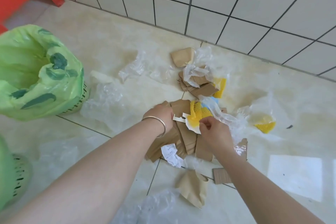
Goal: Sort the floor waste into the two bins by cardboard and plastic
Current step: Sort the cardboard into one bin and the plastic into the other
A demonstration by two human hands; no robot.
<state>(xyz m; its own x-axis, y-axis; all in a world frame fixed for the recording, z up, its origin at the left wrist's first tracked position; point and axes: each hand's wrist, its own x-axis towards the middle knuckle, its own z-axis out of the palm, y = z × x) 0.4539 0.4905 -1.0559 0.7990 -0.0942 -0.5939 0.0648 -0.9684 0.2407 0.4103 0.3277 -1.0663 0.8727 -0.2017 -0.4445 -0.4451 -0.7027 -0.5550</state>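
Closest to the camera, a crumpled brown paper piece (192,187) and a flat bit of cardboard (221,175) are seen lying on the pale floor (109,42), with clear plastic film (156,203) beside them. At the lower left edge, part of a second green bin (11,174) can be seen.

A little further out, both hands are placed on the middle pile of brown cardboard pieces (183,138). The left hand (161,115), with a bangle (160,123) on its wrist, is pressed down on the cardboard; its fingers are curled under and hidden, so what they hold cannot be told. The fingers of the right hand (214,132) are pinched narrow on the edge of a white scrap (192,128) that lies against a yellow foam net (197,115).

So the picking-apart step seems to be in hand: plastic is being pulled away from cardboard. Next, the scrap and net must be lifted free without dragging cardboard along, and a bin chosen.

Further away, a green bin lined with a green bag (36,74) is seen at the left, well apart from the pile. More cardboard (200,87), film and another yellow net (265,126) are still to be sorted near the tiled wall (236,5).
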